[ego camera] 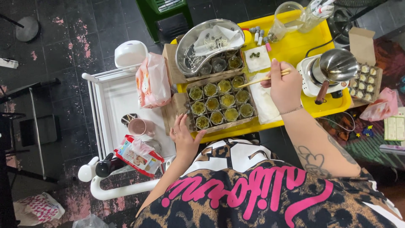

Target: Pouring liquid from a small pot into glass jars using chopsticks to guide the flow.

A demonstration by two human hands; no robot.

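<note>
A shallow cardboard box (179,110) on the yellow table holds several small glass jars (220,102) filled with yellow-green wax. My left hand (184,135) rests with fingers apart on the box's near left corner. My right hand (284,85) grips a pair of wooden chopsticks (262,79) whose tips reach toward the jars at the box's right side. A white cloth (263,101) lies under that hand.
A small pot (337,65) sits on a white hot plate at right, beside a box of small cups (363,81). Behind the jars is a metal kidney tray (192,50). A white cart (118,101) at left carries a pink packet, a mug and a wipes pack.
</note>
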